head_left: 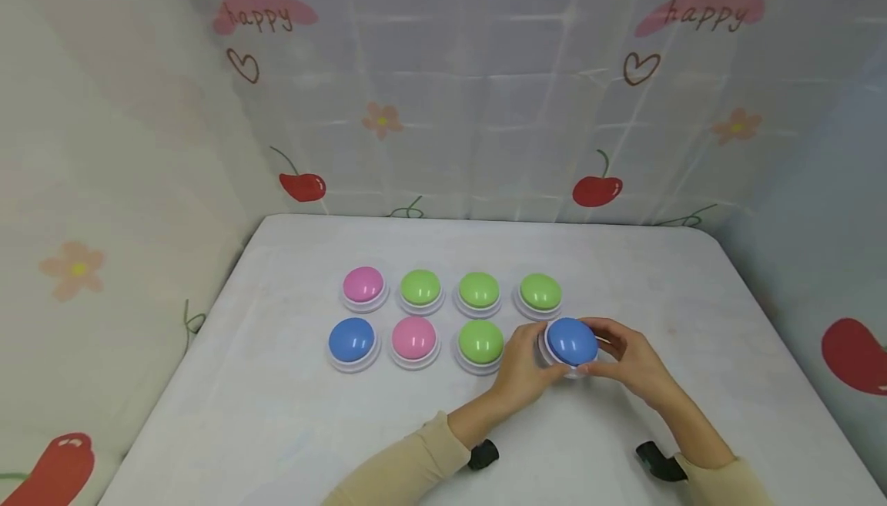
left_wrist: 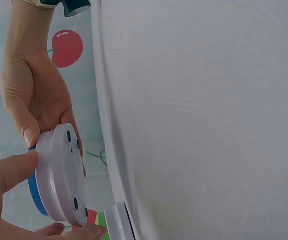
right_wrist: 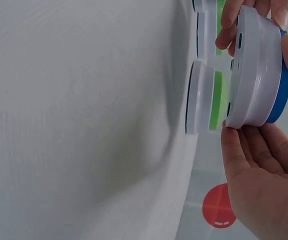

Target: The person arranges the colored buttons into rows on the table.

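Raised above the white table, a blue dome push button (head_left: pixel 572 341) with a round white base is between both hands. My left hand (head_left: pixel 521 367) grips its left side, thumb at the near edge. On the other side my right hand (head_left: pixel 634 360) holds it with thumb and fingers spread around the rim. The left wrist view shows the underside of the white base (left_wrist: pixel 74 175), with small dark holes or feet. In the right wrist view the base (right_wrist: pixel 256 70) stands off the table surface, fingers at its edge. Just left of my left hand sits a green button (head_left: pixel 481 342).
In the front row are also a pink button (head_left: pixel 414 338) and another blue button (head_left: pixel 351 340). Behind them stand a pink button (head_left: pixel 363 285) and three green ones, the rightmost green button (head_left: pixel 540 292) behind the held one. A printed curtain (head_left: pixel 471 105) rises behind the table (head_left: pixel 291 429).
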`<state>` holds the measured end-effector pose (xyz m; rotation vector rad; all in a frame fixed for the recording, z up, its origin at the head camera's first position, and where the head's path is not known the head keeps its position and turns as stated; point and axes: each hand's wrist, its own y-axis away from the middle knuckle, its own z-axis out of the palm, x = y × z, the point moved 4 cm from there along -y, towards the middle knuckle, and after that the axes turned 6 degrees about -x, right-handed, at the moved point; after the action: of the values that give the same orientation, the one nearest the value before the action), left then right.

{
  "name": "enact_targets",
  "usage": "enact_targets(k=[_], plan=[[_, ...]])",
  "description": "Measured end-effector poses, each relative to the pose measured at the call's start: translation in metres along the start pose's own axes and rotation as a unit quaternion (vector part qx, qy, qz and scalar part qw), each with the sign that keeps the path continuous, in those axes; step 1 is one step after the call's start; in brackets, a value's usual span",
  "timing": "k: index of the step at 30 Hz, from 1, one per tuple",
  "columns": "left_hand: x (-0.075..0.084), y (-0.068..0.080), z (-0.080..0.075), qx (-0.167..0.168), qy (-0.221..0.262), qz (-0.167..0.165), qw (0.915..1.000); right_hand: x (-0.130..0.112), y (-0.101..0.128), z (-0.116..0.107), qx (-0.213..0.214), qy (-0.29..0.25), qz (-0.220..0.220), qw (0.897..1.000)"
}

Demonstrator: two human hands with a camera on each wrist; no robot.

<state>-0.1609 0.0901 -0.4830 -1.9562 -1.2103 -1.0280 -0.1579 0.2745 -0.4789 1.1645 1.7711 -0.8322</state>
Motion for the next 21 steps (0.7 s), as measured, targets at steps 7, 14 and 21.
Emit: enact_targets(k=[7, 14, 21], plan=[[-0.009, -0.001, -0.001, 0.012, 0.02, -0.02, 0.9995, 0.004, -0.011, 0.01, -0.018, -0.001, 0.028, 0.999], [-0.013, -0.004, -0.003, 0.029, 0.001, -0.047, 0.9985, 0.009, -0.022, 0.016, -0.03, 0.018, 0.047, 0.998], [-0.017, -0.006, -0.002, 0.021, 0.008, -0.084, 0.9962, 0.012, -0.029, 0.02, -0.038, 0.021, 0.059, 0.997]])
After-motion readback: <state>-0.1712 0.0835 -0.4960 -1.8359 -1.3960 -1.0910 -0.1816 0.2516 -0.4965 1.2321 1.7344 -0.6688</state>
